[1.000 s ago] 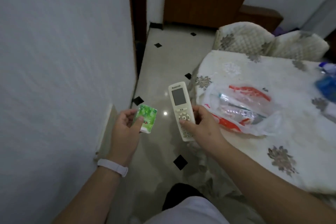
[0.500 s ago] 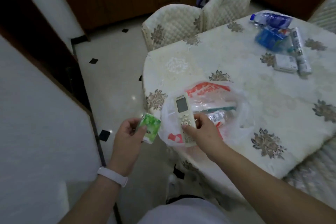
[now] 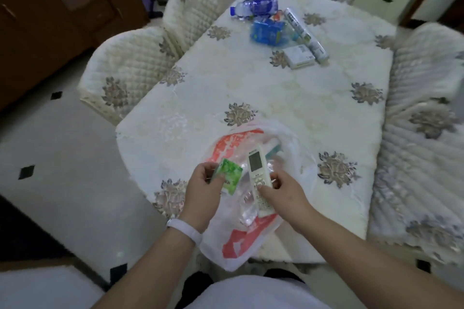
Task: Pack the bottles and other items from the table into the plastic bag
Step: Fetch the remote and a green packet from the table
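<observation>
Pinching a green packet (image 3: 229, 174) in the left hand (image 3: 200, 192) and gripping the lower half of a white remote control (image 3: 257, 168) in the right hand (image 3: 285, 194), just above the plastic bag (image 3: 237, 242) lying at the near edge of the bench (image 3: 251, 88). Judging the remote control stiff, light and smooth, best taken across its narrow sides, and the plastic bag thin and limp, needing its mouth held open.

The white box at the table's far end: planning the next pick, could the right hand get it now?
Probably not yet: the right hand grips the remote over the plastic bag, and the white box lies far across the table.
</observation>
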